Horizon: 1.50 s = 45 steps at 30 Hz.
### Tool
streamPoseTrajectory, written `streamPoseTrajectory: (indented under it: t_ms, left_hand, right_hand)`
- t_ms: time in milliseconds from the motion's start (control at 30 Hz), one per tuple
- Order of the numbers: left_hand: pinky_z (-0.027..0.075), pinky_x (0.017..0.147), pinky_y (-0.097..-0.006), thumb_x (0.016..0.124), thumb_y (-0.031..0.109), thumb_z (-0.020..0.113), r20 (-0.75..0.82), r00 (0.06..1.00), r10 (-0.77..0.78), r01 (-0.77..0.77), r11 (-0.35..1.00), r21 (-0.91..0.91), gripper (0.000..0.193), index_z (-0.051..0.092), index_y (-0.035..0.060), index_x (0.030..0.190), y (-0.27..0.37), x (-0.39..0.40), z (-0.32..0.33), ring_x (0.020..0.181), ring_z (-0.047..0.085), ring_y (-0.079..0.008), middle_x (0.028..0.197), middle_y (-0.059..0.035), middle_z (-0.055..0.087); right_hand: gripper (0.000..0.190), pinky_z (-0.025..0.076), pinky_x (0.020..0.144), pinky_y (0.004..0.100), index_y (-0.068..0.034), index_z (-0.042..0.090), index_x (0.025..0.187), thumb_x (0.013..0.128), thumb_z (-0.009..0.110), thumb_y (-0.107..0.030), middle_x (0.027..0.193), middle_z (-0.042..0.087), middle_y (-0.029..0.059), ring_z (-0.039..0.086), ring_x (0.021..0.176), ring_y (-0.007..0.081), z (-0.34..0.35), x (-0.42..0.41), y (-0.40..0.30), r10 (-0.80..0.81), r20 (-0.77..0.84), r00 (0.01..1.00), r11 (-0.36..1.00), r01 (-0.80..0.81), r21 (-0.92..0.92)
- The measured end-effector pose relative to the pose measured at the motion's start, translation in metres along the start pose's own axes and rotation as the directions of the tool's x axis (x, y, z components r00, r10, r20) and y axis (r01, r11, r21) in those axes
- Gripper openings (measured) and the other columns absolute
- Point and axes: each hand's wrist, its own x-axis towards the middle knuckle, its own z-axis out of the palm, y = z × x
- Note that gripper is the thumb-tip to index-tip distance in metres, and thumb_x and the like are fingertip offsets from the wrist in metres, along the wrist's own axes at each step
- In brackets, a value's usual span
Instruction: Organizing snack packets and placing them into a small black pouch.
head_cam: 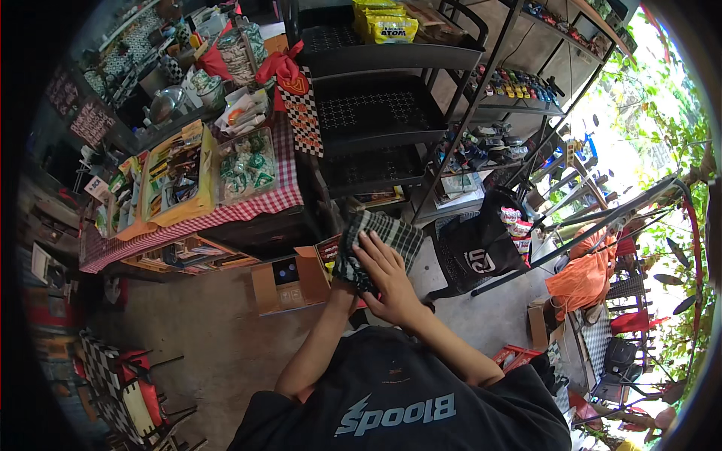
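Note:
A folded dark green and white plaid cloth (403,234) is held up in front of my chest. My right hand (386,276) lies on top of it, fingers spread slightly across the fabric. Beneath the cloth is my left hand (347,296); only its wrist and a small part show, its fingers hidden under the folds. Past the cloth stands a black tiered cart (389,135), with yellow snack packets (392,28) on its top tier.
A counter with a red checked cloth (248,208) stands left, bearing a yellow box of sachets (206,175) and a tray of wrapped sweets (248,163). An open cardboard box (313,276) sits on the floor. A black bag (479,248) and a metal shelf (524,107) are right.

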Motion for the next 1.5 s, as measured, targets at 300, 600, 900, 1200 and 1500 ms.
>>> streamPoseTrajectory:
  t_ms: [300, 600, 900, 1200, 1500]
  left_hand:
    - [0.046, 0.093, -0.0319, 0.098, 0.016, 0.039, -0.289, 0.946, -0.149, 0.162, 0.987, 0.021, 0.033, 0.045, 0.0038, 0.128, -0.015, -0.003, -0.020, 0.112, 0.054, -0.0170, 0.123, -0.0081, 0.053]
    - [0.049, 0.089, -0.0342, 0.098, 0.027, 0.037, -0.359, 0.906, -0.225, 0.146, 0.961, -0.235, 0.034, 0.048, 0.0099, 0.126, -0.018, 0.004, -0.040, 0.109, 0.055, -0.0182, 0.121, -0.0075, 0.055]
    - [0.049, 0.081, -0.0271, 0.097, 0.017, 0.047, -0.422, 0.897, -0.132, 0.130, 0.991, -0.034, 0.024, 0.056, 0.0011, 0.113, -0.039, 0.014, -0.085, 0.091, 0.059, -0.0118, 0.102, -0.0042, 0.060]
    - [0.042, 0.074, -0.0234, 0.097, 0.020, 0.048, -0.606, 0.794, 0.059, 0.112, 0.964, 0.242, 0.025, 0.059, -0.0020, 0.102, -0.044, 0.003, -0.131, 0.082, 0.052, -0.0066, 0.090, -0.0009, 0.058]
    - [0.043, 0.076, -0.0228, 0.097, 0.021, 0.049, -0.564, 0.821, 0.084, 0.039, 0.979, 0.202, 0.027, 0.058, -0.0025, 0.107, -0.038, 0.007, -0.114, 0.085, 0.053, -0.0072, 0.095, -0.0020, 0.059]
  right_hand:
    - [0.076, 0.022, 0.109, 0.0487, -0.010, 0.038, 0.137, 0.065, 0.062, -0.011, 0.144, 0.035, 0.0123, 0.028, 0.135, 0.0321, -0.002, 0.011, 0.035, -0.058, 0.181, 0.982, 0.998, 0.055, 0.022]
    - [0.077, 0.023, 0.110, 0.0453, -0.012, 0.046, 0.132, 0.058, 0.064, 0.000, 0.142, 0.039, 0.0096, 0.030, 0.135, 0.0295, 0.037, -0.006, 0.041, -0.133, 0.141, 0.981, 0.990, 0.138, -0.021]
    - [0.070, 0.032, 0.106, 0.0351, -0.003, 0.050, 0.126, 0.059, 0.046, 0.013, 0.131, 0.051, 0.0157, 0.045, 0.125, 0.0285, 0.059, -0.007, 0.094, 0.182, 0.142, 0.973, 0.818, -0.230, 0.528]
    - [0.050, 0.049, 0.076, 0.0253, -0.005, 0.054, 0.123, 0.075, 0.054, 0.009, 0.100, 0.065, 0.0075, 0.060, 0.084, 0.0124, 0.122, -0.015, 0.157, 0.587, 0.250, 0.770, 0.429, -0.558, 0.710]
    - [0.063, 0.049, 0.084, 0.0324, 0.003, 0.042, 0.129, 0.078, 0.071, -0.020, 0.108, 0.063, 0.0161, 0.062, 0.095, 0.0225, 0.162, -0.028, 0.263, 0.671, 0.225, 0.706, 0.589, -0.693, 0.416]
